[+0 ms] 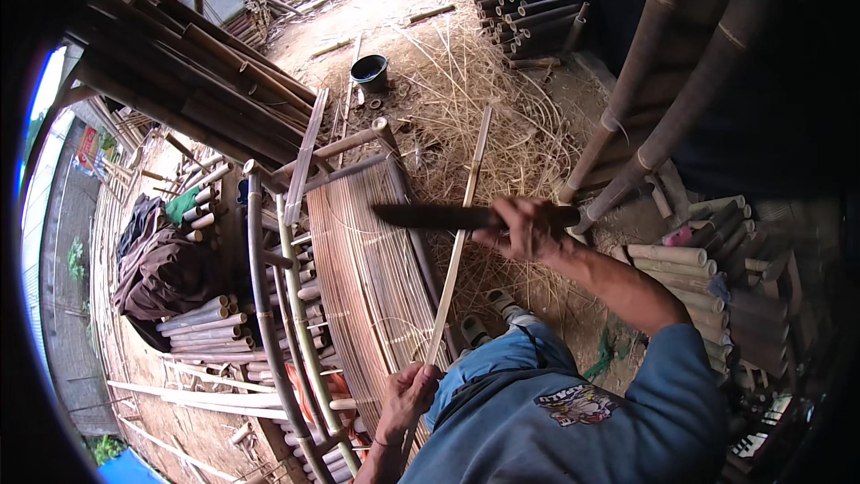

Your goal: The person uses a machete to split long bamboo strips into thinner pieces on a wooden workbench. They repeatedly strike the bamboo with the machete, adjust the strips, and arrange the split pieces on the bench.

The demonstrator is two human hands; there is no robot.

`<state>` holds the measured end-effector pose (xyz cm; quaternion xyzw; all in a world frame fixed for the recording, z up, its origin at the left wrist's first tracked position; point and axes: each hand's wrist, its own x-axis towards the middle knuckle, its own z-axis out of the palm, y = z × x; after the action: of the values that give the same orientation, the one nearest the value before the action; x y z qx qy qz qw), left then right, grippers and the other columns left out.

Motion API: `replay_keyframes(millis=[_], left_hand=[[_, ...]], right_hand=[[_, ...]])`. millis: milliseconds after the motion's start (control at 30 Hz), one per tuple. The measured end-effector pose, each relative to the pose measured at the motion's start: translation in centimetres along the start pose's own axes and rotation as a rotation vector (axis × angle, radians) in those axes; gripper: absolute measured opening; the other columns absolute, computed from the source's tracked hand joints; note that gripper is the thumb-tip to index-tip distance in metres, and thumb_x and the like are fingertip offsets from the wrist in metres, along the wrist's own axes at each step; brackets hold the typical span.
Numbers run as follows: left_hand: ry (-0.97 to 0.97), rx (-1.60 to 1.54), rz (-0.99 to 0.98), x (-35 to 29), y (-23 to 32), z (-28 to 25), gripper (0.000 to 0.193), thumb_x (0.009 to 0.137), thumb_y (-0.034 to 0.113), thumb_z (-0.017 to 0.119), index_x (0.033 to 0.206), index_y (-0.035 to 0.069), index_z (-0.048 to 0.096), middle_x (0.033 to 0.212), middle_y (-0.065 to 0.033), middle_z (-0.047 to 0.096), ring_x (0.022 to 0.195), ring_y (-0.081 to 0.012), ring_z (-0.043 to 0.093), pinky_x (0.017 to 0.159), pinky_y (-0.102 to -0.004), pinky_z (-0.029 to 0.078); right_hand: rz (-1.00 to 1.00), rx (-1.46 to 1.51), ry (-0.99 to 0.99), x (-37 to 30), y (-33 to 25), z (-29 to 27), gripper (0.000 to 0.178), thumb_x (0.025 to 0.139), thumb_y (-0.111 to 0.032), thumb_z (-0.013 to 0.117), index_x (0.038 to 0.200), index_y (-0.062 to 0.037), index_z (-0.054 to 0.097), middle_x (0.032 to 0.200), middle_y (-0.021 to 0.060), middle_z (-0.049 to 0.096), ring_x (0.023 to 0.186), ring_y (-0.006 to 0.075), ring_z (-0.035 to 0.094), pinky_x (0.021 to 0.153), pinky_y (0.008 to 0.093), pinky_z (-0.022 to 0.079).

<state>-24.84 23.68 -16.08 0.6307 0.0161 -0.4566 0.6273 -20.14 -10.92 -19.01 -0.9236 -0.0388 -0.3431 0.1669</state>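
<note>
My right hand [524, 231] is closed around the handle of a long knife [421, 217]. Its dark, broad blade points left, level above a bench-like bamboo frame. Lower down, my left hand [410, 399] is closed on the near part of a long, pale bamboo strip [445, 305]. The strip slants up and away, crossing beneath the knife beside my right fingers; whether blade or fingers touch it I cannot tell. Many thin bamboo slats [354, 242] lie side by side on the bamboo frame [260, 251], just left of the strip.
Shavings [484, 81] cover the ground ahead, near a black bucket [369, 73]. Cut bamboo poles [528, 0] are stacked at the far right, with more bamboo pieces [672, 260] near my right elbow. Upright poles [618, 116] lean at right. Dark cloth [166, 260] lies at left.
</note>
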Motion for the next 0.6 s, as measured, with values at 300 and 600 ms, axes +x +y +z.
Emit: replay_keyframes(millis=[300,600], left_hand=[[0.184,0.33,0.188,-0.7,-3.5,-1.8,0.028,0.097,0.02,0.055,0.084,-0.003,0.061,0.059,0.0031,0.045,0.052,-0.005,0.04,0.045,-0.0247,0.031],[0.397,0.868,0.429,-0.7,-2.7,-0.4,0.018,0.088,0.015,0.062,0.078,0.001,0.057,0.057,-0.0143,0.049,0.047,-0.0263,0.049,0.047,-0.0354,0.041]], right_hand=[[0.448,0.148,-0.265,1.5,3.9,-4.5,0.064,0.09,-0.071,0.03,0.075,-0.0119,0.048,0.052,-0.0041,0.038,0.037,0.0078,0.037,0.03,0.0288,0.033],[0.69,-0.002,-0.185,1.6,8.9,-2.4,0.062,0.089,-0.073,0.028,0.064,-0.0175,0.041,0.045,-0.0054,0.026,0.036,0.0048,0.027,0.03,0.0272,0.028]])
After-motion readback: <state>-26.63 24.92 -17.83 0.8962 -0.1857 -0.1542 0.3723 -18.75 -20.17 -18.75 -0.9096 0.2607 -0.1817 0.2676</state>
